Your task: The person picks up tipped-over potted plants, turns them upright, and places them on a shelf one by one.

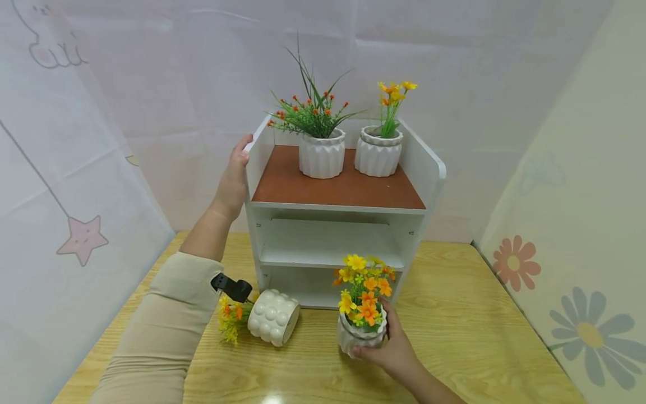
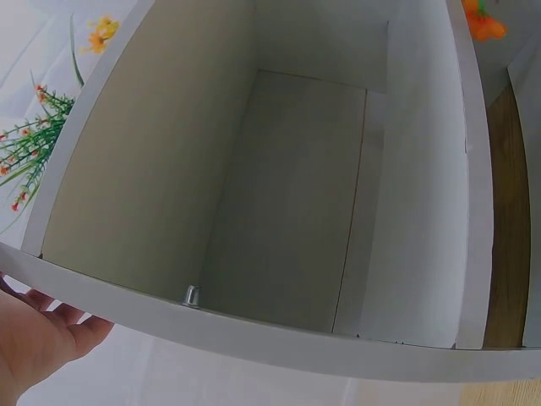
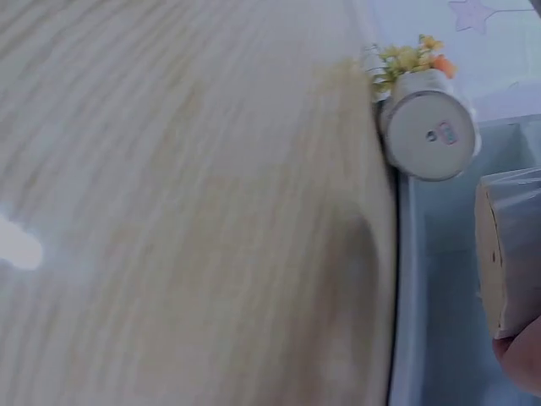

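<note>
My left hand (image 1: 233,182) grips the left side panel of a small white shelf unit (image 1: 434,163). In the left wrist view, the fingers (image 2: 84,334) lie along that panel's outer face. My right hand (image 1: 396,350) holds a white ribbed flowerpot (image 1: 360,338) with yellow and orange flowers, thumb in front and fingers on its right side. Its underside shows in the right wrist view, so the flowerpot (image 3: 516,254) is off the table, in front of the lowest compartment. A white bubble-textured flowerpot (image 1: 272,317) lies on its side to the left, its flowers partly behind the left sleeve.
On the unit's brown top stand two white ribbed pots, one with grass and red blossoms (image 1: 321,157), one with yellow flowers (image 1: 378,152). Two compartments open below. The wooden table (image 1: 454,314) extends on both sides, with patterned cloth walls (image 1: 570,185) around it.
</note>
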A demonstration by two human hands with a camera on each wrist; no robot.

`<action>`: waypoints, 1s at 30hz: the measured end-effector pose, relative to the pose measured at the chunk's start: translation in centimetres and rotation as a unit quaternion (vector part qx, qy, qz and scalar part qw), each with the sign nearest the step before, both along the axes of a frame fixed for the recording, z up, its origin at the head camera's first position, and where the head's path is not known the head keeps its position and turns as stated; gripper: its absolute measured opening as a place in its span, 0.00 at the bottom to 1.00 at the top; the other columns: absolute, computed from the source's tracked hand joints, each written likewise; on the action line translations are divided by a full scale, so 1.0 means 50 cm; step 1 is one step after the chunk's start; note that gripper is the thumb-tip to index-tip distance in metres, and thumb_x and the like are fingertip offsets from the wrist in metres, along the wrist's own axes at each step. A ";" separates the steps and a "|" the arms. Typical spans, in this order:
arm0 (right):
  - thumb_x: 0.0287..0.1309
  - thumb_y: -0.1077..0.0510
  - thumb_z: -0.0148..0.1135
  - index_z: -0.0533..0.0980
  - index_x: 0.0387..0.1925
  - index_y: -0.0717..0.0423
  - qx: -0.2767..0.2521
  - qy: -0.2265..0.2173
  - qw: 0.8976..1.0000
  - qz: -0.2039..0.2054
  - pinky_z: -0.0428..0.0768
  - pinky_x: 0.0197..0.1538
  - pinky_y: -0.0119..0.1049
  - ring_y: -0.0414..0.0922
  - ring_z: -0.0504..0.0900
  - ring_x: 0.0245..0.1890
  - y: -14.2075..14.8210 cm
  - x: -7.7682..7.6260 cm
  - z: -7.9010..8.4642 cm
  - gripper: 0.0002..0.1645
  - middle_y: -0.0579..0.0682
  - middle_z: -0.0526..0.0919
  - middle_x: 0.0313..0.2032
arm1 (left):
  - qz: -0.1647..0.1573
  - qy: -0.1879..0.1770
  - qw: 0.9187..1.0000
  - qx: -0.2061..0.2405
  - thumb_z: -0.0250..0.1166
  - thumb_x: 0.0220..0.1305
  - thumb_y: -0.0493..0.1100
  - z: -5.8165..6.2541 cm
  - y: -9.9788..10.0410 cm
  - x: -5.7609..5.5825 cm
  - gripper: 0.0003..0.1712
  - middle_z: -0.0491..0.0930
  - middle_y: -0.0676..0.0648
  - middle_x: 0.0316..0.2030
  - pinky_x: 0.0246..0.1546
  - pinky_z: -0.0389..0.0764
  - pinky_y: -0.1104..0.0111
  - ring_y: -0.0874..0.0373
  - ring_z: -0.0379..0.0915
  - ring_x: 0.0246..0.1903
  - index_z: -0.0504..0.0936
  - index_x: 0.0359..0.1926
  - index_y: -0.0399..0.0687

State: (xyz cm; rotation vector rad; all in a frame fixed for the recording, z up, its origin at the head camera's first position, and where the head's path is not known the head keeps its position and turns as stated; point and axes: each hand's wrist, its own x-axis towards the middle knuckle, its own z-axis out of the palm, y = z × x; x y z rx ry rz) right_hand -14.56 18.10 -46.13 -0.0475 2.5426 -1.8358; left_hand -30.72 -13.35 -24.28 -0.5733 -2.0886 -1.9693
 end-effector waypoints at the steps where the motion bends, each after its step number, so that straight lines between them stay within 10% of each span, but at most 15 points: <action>1: 0.34 0.60 0.82 0.49 0.74 0.49 0.000 0.001 1.000 0.001 0.48 0.68 0.71 0.63 0.58 0.71 0.001 0.002 0.009 0.68 0.59 0.59 0.73 | 0.000 0.000 1.000 -0.001 0.28 0.69 0.51 0.000 0.000 0.000 0.36 0.53 0.37 0.70 0.69 0.51 0.52 0.48 0.51 0.67 0.42 0.78 0.53; 14: 0.41 0.56 0.79 0.45 0.75 0.43 0.030 -0.002 0.999 0.044 0.60 0.65 0.68 0.62 0.59 0.71 0.019 0.001 0.145 0.67 0.59 0.55 0.74 | 0.000 0.008 1.000 -0.005 0.28 0.69 0.50 0.001 0.002 0.001 0.36 0.53 0.38 0.71 0.70 0.48 0.52 0.48 0.49 0.68 0.42 0.77 0.52; 30: 0.44 0.59 0.77 0.43 0.75 0.51 0.011 0.067 0.996 0.066 0.51 0.71 0.64 0.58 0.54 0.73 0.030 -0.003 0.281 0.66 0.56 0.54 0.74 | 0.009 0.009 1.000 -0.015 0.28 0.70 0.50 0.000 -0.002 0.001 0.36 0.51 0.38 0.72 0.71 0.45 0.50 0.49 0.46 0.70 0.42 0.78 0.51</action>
